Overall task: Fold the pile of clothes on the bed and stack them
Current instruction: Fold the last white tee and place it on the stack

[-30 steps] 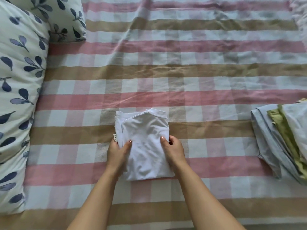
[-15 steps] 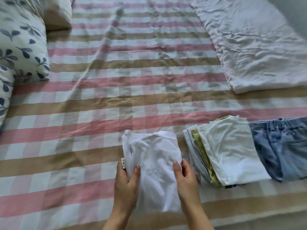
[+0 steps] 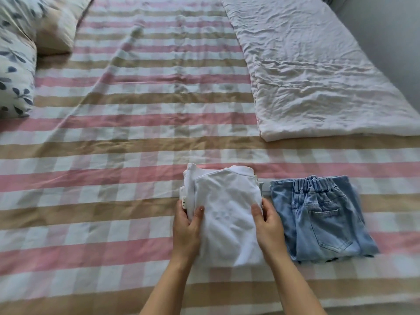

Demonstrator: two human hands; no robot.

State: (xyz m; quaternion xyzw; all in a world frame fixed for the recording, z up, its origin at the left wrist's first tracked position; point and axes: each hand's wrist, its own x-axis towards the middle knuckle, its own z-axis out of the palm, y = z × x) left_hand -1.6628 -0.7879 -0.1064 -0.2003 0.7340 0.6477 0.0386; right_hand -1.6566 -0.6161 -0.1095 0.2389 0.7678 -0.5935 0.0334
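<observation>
Both hands, left and right, apparently grip the folded white shirt, thumbs on top.

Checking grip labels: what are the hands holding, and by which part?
The white shirt, folded, by its two side edges: the left hand grips the left edge and the right hand the right edge, thumbs on top.

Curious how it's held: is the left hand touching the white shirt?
Touching. The head view shows the left hand gripping the white shirt's edge, thumb on top.
</observation>
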